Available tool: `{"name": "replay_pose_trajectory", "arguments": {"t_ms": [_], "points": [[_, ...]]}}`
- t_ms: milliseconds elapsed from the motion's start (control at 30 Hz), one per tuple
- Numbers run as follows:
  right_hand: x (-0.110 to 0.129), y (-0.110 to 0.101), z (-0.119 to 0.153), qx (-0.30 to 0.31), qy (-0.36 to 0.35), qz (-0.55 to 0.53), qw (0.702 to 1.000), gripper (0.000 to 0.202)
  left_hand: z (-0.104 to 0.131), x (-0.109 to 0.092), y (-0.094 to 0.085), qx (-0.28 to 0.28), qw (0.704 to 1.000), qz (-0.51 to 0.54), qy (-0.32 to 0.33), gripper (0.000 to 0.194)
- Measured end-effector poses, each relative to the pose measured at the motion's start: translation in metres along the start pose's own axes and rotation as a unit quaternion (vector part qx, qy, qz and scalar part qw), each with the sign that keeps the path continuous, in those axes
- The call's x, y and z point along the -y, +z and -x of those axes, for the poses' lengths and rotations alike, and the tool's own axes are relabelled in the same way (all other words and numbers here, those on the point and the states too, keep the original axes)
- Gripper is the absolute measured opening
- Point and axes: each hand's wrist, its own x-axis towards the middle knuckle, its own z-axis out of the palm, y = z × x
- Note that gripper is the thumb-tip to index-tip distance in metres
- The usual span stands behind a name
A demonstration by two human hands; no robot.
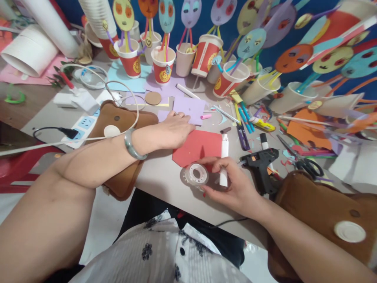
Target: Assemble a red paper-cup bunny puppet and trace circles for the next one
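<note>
My right hand point(235, 184) holds a roll of clear tape point(198, 174) between thumb and fingers, above the table's near edge. Just beyond the roll lies a sheet of red paper point(200, 145) with cut corners. A white marker-like stick point(224, 147) stretches from the paper's right edge down behind my right fingers. My left hand point(175, 129) rests at the left end of the red paper, against a piece of purple paper point(190, 108). Its fingers are curled and point away from me, and whatever they pinch is hidden. A pink cap point(205, 116) lies beside the purple paper.
Paper cups point(163, 65) with paper-face figures line the back. To the right lie a black glue gun point(260, 163), scissors point(306, 161), a purple-handled cutter point(243, 135) and paper scraps. Brown cushions point(318, 220) flank me. A power strip point(85, 124) and cables sit left.
</note>
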Motion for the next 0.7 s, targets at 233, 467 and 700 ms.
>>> {"name": "replay_pose_trajectory", "arguments": {"t_ms": [233,467,700], "points": [[-0.003,0.0,-0.002,0.006,0.014,-0.012,1.0,0.038,-0.001,-0.004,0.0,-0.005,1.0,0.008,-0.022,0.032],[-0.01,-0.001,-0.003,0.0,0.035,0.023,0.999,0.036,-0.001,0.0,0.004,-0.066,0.998,0.004,-0.017,0.031],[-0.026,-0.014,-0.015,-0.065,0.068,0.07,0.993,0.042,0.011,-0.014,-0.012,-0.257,0.965,-0.028,-0.029,0.037]]}}
